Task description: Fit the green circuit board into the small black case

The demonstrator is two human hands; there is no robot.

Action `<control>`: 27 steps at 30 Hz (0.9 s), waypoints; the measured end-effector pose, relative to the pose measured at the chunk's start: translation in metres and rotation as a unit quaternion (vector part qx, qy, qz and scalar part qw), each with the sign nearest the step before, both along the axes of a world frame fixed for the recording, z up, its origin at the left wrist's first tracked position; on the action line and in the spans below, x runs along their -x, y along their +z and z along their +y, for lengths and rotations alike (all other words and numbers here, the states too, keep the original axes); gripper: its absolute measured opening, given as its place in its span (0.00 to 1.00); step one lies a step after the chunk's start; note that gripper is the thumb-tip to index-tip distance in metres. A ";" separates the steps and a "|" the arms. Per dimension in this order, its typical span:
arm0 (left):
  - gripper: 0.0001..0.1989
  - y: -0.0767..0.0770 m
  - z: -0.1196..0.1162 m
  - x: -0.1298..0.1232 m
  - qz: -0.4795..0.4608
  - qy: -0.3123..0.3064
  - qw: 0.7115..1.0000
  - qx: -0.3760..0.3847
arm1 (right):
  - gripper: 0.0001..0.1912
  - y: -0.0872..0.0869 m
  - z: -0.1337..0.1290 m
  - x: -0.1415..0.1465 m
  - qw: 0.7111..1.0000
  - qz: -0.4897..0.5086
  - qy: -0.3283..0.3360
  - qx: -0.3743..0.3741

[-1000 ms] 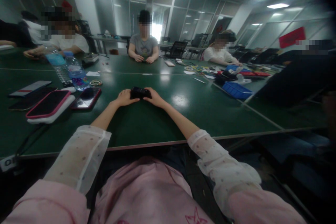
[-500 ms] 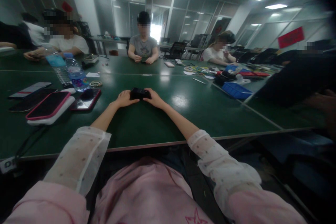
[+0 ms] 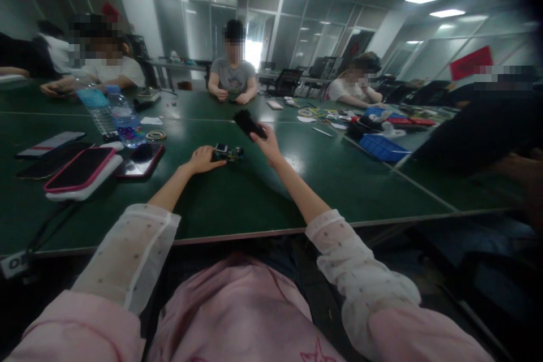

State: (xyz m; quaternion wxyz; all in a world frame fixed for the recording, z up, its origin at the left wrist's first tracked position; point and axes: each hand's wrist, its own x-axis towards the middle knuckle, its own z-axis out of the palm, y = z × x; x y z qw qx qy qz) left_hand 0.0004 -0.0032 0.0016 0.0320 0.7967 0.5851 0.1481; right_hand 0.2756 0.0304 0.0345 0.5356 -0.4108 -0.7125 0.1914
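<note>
On the green table (image 3: 203, 198) in front of me lies a small circuit board (image 3: 229, 153) with a silvery block and other parts on it. My left hand (image 3: 201, 159) is closed on the board's left end, with the thumb along its near edge. Raised to the right of the board, my right hand (image 3: 268, 144) grips a black plastic cover (image 3: 249, 125) by its right end. The cover is tilted and apart from the board. Its inner side cannot be made out.
Several phones (image 3: 80, 172) and two water bottles (image 3: 125, 119) stand or lie at the left, with a small coil (image 3: 156, 135) near them. At the right are a blue tray (image 3: 384, 147), cables (image 3: 316, 113) and a pen-like stick (image 3: 322, 132). Other people sit around the table.
The black cover has come off the board and moved up and right in my right hand. The circuit board now shows beside my left hand, which has stayed in place.
</note>
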 end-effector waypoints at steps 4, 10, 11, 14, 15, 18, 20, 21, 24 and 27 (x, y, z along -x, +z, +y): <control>0.46 0.001 0.000 0.000 0.004 -0.004 1.000 0.006 | 0.34 -0.009 0.016 -0.021 0.990 0.023 -0.137 0.019; 0.46 -0.001 0.001 -0.001 0.005 -0.009 1.000 0.001 | 0.28 -0.036 0.019 -0.027 0.983 -0.101 -0.147 0.030; 0.46 -0.001 0.001 -0.001 0.006 -0.007 1.000 0.002 | 0.28 -0.039 0.019 -0.026 0.982 -0.129 -0.131 0.038; 0.45 0.001 0.000 -0.002 0.005 -0.004 1.000 0.008 | 0.28 -0.045 0.018 -0.024 0.977 -0.183 -0.098 0.056; 0.45 0.001 0.000 -0.002 0.005 -0.005 1.000 0.010 | 0.29 -0.047 0.019 -0.023 0.977 -0.187 -0.093 0.052; 0.46 0.002 -0.001 -0.002 0.005 -0.007 1.000 0.014 | 0.29 -0.050 0.022 -0.024 0.979 -0.183 -0.085 0.033; 0.46 0.001 0.000 -0.002 0.007 -0.005 1.000 0.011 | 0.28 -0.051 0.024 -0.026 0.978 -0.187 -0.084 0.033; 0.47 0.001 0.000 -0.002 0.007 -0.006 1.000 0.009 | 0.28 -0.052 0.024 -0.026 0.977 -0.192 -0.087 0.038; 0.48 -0.001 0.002 -0.002 0.006 -0.013 1.000 0.003 | 0.29 -0.053 0.025 -0.026 0.974 -0.201 -0.093 0.045; 0.48 -0.002 0.003 -0.002 0.006 -0.010 1.000 0.002 | 0.29 -0.054 0.025 -0.026 0.977 -0.190 -0.086 0.036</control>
